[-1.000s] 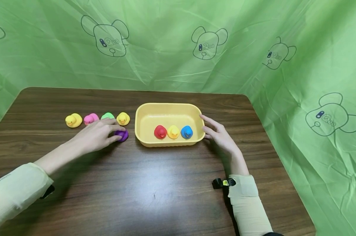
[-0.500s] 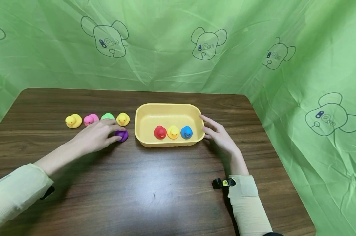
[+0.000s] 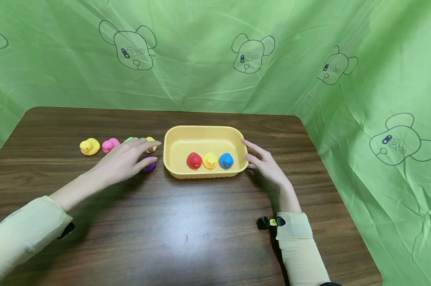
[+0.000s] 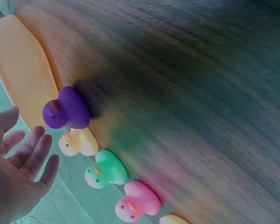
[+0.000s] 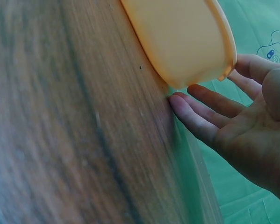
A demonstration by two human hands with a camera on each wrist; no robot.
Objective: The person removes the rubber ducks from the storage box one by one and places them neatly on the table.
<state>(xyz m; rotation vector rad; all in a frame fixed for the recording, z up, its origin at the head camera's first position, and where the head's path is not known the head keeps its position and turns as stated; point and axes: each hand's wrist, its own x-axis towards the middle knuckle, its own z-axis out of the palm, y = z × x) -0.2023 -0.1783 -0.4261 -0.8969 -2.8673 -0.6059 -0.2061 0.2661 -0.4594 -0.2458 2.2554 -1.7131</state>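
Observation:
My left hand (image 3: 124,161) hovers with spread fingers above a purple rubber duck (image 4: 72,109), holding nothing. In the left wrist view a gap shows between the fingertips and that duck. Behind it stand a yellow duck (image 4: 86,142), a green duck (image 4: 111,168) and a pink duck (image 4: 142,199), partly covered by the hand in the head view. A yellow plastic tub (image 3: 204,175) holds a red duck (image 3: 194,160), a yellow duck (image 3: 210,160) and a blue duck (image 3: 226,160) in a row. Relaxed fingers of my right hand (image 3: 269,169) rest against the tub's right end.
Another yellow duck (image 3: 90,147) ends the row at the far left. All stands on a dark wood-grain table (image 3: 222,238). Green cloth (image 3: 197,71) with bear drawings hangs behind the table and along its right side.
My left hand has let go of the purple duck, its fingers straightening and lifting off, and the hand has shifted slightly right. The purple duck, the tub and my right hand have stayed in place.

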